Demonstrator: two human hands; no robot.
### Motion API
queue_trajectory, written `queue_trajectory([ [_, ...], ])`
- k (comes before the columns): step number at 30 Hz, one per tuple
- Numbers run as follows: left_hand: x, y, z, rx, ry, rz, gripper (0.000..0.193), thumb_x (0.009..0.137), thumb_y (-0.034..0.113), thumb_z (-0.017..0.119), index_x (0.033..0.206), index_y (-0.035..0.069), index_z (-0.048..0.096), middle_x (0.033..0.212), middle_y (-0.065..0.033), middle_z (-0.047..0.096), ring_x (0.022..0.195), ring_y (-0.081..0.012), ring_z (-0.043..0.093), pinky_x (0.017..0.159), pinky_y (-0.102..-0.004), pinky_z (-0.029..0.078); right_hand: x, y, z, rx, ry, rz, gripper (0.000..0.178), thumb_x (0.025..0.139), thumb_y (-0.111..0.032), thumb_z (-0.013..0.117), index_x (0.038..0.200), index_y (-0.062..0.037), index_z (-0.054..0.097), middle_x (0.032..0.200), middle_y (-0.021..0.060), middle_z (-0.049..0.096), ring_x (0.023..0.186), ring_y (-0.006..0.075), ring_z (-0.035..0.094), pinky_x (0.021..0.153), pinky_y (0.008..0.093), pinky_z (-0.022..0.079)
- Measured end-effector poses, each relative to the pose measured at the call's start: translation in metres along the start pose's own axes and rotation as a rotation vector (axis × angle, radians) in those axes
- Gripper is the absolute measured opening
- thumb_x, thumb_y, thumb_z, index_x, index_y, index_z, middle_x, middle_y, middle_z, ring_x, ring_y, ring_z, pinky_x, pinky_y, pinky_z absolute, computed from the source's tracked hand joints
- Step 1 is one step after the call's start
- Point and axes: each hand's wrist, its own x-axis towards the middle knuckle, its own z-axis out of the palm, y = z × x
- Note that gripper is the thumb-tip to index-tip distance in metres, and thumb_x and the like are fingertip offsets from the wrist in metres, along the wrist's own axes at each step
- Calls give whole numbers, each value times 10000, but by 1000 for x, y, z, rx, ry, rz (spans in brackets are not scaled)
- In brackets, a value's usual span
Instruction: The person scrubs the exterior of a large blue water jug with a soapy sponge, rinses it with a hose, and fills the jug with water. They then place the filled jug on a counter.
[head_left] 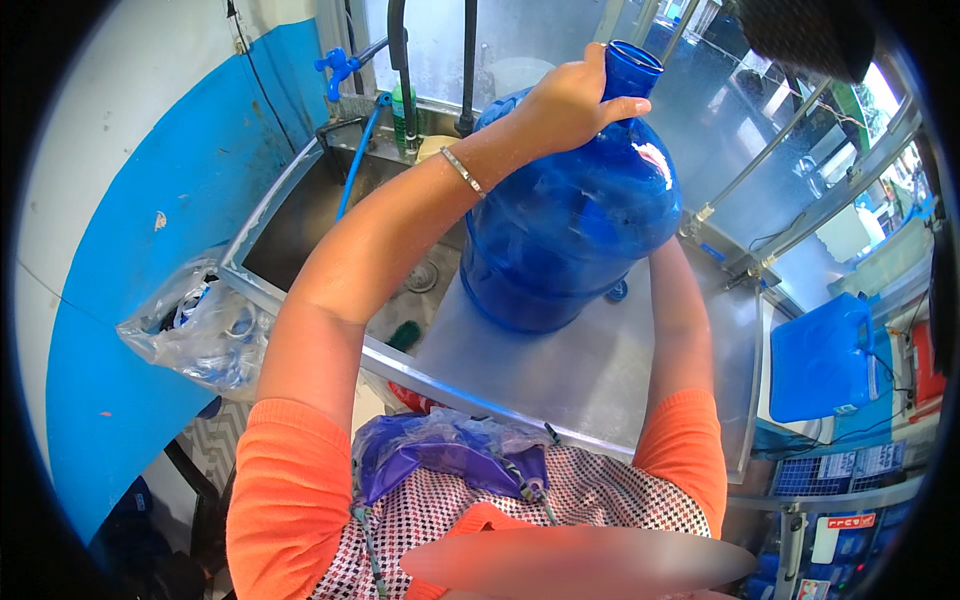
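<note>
A large blue water jug (pixel 570 225), see-through and without a cap, is held slightly tilted over the steel counter, its neck toward the upper right. My left hand (pixel 575 105) is closed round the neck just below the open mouth, thumb along the near side. On the jug's far right shoulder is a torn scrap of white and pink label. My right forearm (pixel 680 330) reaches up along the jug's right side; the hand itself is hidden behind the jug, so its fingers do not show. A small round blue cap (pixel 617 291) lies on the counter beside the jug's lower right.
Left of the jug is a steel sink (pixel 290 225) with a drain (pixel 421 277) and a green brush (pixel 404 335). A blue-handled tap (pixel 340 70) and blue hose (pixel 360 155) are above it. A plastic bag (pixel 205 330) hangs at the left; a blue container (pixel 822 360) stands right.
</note>
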Motion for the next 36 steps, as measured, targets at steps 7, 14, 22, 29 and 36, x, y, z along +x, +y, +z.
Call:
queue_trajectory([
  [7,11,-6,23,104,36,175,654,847,498,673,1141,-59,496,914,-256,645,837,-403,643,769,-425,512,6,5,-3,29,4,12,367,827,-218,658,1185,-140,632,1181,138,627,1129,334,556,916,514,444],
  [14,12,0,33,98,79,133,767,848,563,627,1069,-154,465,832,-304,645,773,-438,665,730,-443,550,12,12,-5,42,1,18,368,815,-209,666,1178,-152,636,1199,123,618,1151,331,538,925,524,431],
  [22,17,-3,37,132,98,139,725,850,546,629,1045,-136,478,833,-295,642,772,-401,674,725,-441,548,6,24,-3,38,-3,20,371,802,-199,675,1170,-166,641,1219,105,607,1176,328,518,935,537,417],
  [29,17,3,46,162,99,156,663,851,504,637,1041,-115,494,824,-273,639,758,-386,669,716,-432,545,-49,72,12,2,-43,19,375,791,-191,683,1164,-179,646,1237,89,598,1198,325,500,944,547,404],
  [36,15,4,47,168,93,156,602,852,461,645,1037,-95,509,815,-251,636,744,-371,664,708,-422,543,-201,116,31,-118,-212,-15,380,779,-182,691,1157,-191,650,1255,73,589,1220,322,483,953,558,391],
])
